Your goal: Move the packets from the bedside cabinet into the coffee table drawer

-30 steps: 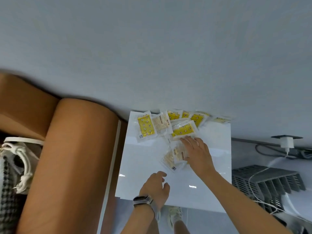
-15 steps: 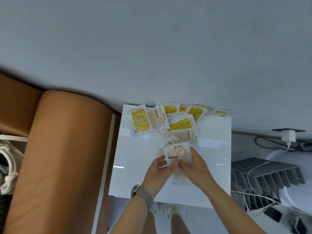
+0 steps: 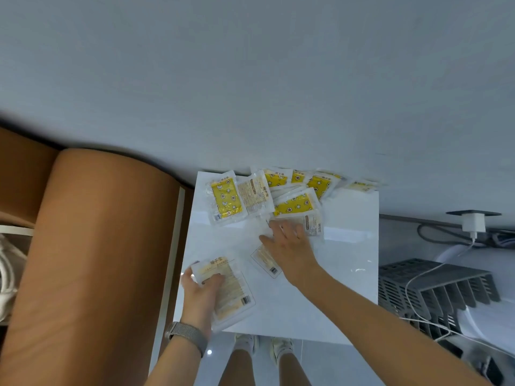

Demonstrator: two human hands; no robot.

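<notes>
Several clear packets with yellow or cream contents lie in a heap along the back edge of the white bedside cabinet top. My left hand grips a cream packet near the cabinet's front left corner, thumb on top. My right hand lies flat with straight fingers reaching onto a cream packet at the front of the heap. Another cream packet lies on the cabinet, partly under my right palm.
A brown padded headboard stands close on the left. To the right are a grey slatted rack, white cables and a plugged-in charger. The pale wall rises right behind the cabinet. My feet show below its front edge.
My hands were together over a packet in the middle. Now my left hand has drawn that packet to the front left, and my right hand has reached back to the heap.
</notes>
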